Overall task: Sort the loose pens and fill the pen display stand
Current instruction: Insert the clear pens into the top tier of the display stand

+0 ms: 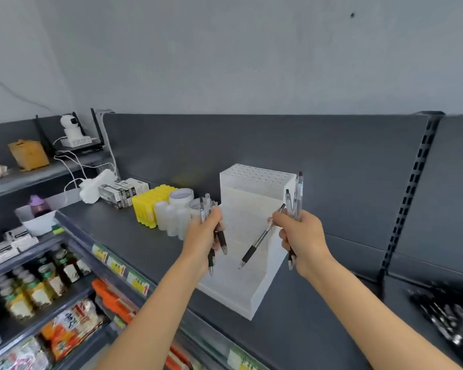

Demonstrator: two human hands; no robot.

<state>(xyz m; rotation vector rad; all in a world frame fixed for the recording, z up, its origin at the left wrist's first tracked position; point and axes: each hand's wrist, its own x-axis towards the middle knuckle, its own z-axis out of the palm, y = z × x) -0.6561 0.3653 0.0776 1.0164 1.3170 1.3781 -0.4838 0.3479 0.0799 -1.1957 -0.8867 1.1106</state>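
Gripping a pen bundle (207,206) in the left hand (203,233) and a second bundle (296,198) in the right hand (302,236). Pinching a single pen (259,240) at the right fingertips, long axis slanting tip-down and leftward, hovering over the pen display stand (254,190).

No wording can be read with certainty. The price tags (138,283) on the shelf edge (75,235), below and left of the pen display stand (251,289), show yellow and green print with a red mark that may be a 1, but it is too blurred to confirm. Further lower left of the stand, a snack packet (72,320) bears dark brush-style characters that cannot be read. Labels on the bottles (51,279), the boxes (120,192) and the pens (257,243) are too small or blurred.
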